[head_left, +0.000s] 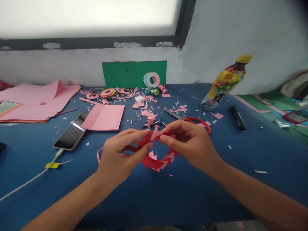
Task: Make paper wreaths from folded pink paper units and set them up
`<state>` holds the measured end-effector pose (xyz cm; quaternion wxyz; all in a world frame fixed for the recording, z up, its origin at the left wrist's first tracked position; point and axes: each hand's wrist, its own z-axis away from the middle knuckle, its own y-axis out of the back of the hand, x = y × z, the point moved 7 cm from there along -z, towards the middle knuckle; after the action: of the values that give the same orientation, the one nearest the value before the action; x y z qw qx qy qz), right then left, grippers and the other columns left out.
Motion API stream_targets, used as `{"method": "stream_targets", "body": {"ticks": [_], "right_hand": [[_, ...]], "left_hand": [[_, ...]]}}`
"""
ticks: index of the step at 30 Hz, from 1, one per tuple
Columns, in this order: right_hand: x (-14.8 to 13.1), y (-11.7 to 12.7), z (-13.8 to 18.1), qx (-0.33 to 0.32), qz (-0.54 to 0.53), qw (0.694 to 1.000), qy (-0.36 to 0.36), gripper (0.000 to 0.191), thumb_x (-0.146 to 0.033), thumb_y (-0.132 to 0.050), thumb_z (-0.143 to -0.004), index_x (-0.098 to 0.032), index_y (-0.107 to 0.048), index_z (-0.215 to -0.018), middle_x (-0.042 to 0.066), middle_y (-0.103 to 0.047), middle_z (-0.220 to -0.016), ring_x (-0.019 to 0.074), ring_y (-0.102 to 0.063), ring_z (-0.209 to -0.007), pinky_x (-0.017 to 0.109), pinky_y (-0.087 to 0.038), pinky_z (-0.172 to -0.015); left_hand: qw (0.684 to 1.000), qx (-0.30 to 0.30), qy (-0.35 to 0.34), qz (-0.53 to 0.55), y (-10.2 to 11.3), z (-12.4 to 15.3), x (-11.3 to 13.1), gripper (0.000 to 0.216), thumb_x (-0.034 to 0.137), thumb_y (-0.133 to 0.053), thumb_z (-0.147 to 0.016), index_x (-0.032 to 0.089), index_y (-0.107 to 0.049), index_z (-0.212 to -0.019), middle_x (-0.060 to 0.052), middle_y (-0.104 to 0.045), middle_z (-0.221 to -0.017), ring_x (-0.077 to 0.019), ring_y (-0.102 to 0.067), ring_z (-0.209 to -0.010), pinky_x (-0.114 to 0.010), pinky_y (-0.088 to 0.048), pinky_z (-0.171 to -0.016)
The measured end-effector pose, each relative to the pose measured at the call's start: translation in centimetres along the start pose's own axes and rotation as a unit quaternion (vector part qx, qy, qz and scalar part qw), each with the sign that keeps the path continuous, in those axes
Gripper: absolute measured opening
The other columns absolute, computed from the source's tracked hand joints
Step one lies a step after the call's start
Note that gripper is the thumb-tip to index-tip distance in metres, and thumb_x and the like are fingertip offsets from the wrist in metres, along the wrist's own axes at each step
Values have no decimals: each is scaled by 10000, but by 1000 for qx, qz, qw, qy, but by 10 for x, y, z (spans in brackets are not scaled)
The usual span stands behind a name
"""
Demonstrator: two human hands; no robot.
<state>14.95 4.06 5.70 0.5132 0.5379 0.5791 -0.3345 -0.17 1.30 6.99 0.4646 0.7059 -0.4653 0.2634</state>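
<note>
Through my remote feed, I saw the left hand (pixel 116 154) and right hand (pixel 193 141) over the counter (pixel 183 199), fingers (pixel 134 136) pinched nearly closed on the far edge of the red-and-pink folded-paper ring (pixel 157 165), apparently steadying its folds.

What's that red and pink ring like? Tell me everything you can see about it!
The ring looks like folded paper, red with pink pieces, with pointed edges and an open middle. The left hand and right hand pinch its upper part, partly hiding it. It is over the blue table; whether its lower part touches, I can't tell.
</note>
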Motion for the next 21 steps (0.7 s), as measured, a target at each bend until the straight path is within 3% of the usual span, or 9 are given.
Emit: {"method": "stream_targets", "body": {"ticks": [9,16,21], "right_hand": [[-4,5,2,34,9,999,21,74,-249,-652,-728,-205,-594,-739,7,-670,-715,132,-627,-635,237,-519,-544],[-3,2,0,-16,15,999,29,117,-240,-680,-709,-211,-582,-765,-18,-670,-712,109,-635,-619,196,-516,-523],[-6,-1,2,-72,23,996,37,164,-219,-683,-711,-215,-564,-823,-29,-682,-714,118,-659,-643,186,-531,-534]], "left_hand": [[1000,3,0,7,0,0,0,217,158,-673,-697,219,-693,-903,13,-644,-758,-67,-595,-566,-115,-527,-492],[1000,-18,-14,8,-2,-1,2,211,130,-663,-702,211,-701,-892,19,-645,-734,-58,-589,-544,-92,-509,-465],[995,-44,-84,9,-6,0,8,241,74,-636,-719,219,-692,-903,11,-658,-770,-55,-591,-557,-94,-503,-480]]}}
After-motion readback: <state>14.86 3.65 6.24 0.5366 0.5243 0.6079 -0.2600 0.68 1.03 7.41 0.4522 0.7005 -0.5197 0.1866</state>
